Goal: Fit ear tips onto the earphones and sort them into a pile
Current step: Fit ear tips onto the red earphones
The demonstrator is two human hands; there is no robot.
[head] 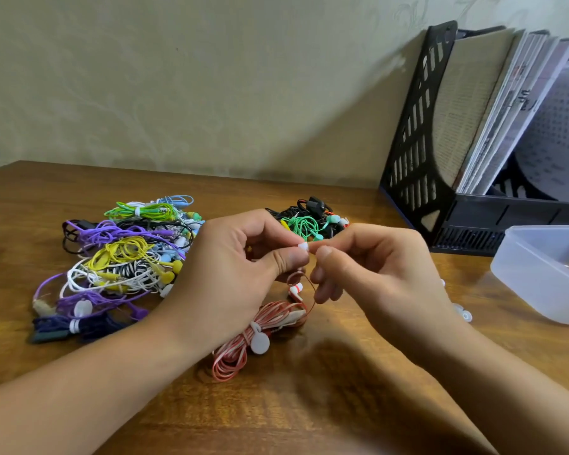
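- My left hand (240, 267) pinches a red-and-white earphone bud; its bundled cable (257, 336) lies on the wooden table (342, 405) below.
- My right hand (372, 267) pinches a white ear tip (303, 246) against that bud.
- I judge the tip should go on squarely, twisting gently, bud held steady.
- The larger pile (122, 257) waits at left.

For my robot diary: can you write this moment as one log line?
step: fitting ear tip | left hand: holds earbud | right hand: pinches tip | red-white earphones: on table

Both forearms are bare to the frame's edge (no sleeves), and the hands (230, 274) wear nothing.
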